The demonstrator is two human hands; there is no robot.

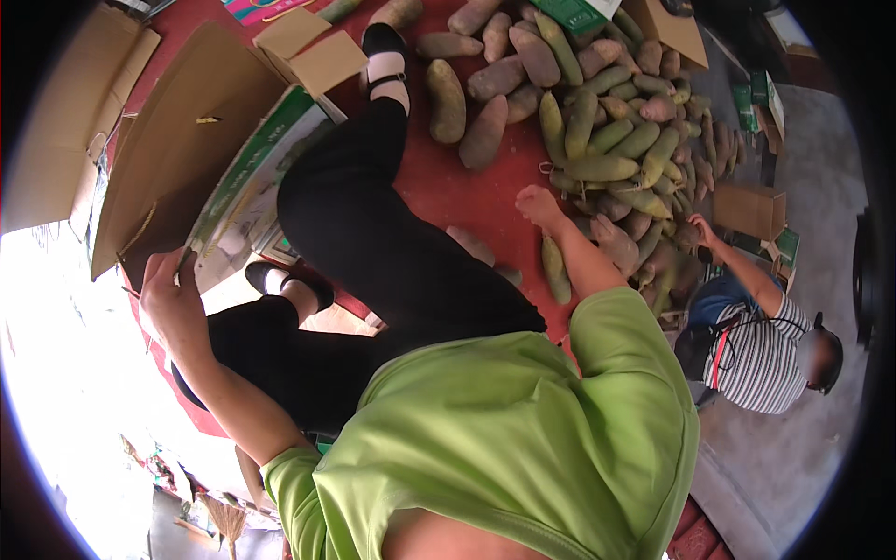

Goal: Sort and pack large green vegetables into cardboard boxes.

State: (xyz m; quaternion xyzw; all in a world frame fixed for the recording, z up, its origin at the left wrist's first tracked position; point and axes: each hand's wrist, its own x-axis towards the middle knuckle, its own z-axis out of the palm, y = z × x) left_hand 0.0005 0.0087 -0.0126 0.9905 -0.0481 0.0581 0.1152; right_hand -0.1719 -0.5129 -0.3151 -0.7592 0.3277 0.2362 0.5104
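At the left, my left hand [174, 303] pinches the near edge of an open cardboard box [177, 140], which has a green and white printed side. The box stands tilted beside my legs, and most of its inside is hidden. My right hand [539, 205] is held over the red floor covering [434, 196], fingers curled in, with nothing showing in it. Just beyond it lies a large heap of long, thick vegetables [602, 168], some green and some pinkish brown, resembling radishes. One green vegetable [555, 269] lies close to my right forearm.
A co-worker [761, 359] in a striped shirt reaches a hand [702, 231] to the heap's right side. A small brown carton [749, 210] stands near them. At the top is a green box [571, 13]. A straw broom [224, 518] is at lower left.
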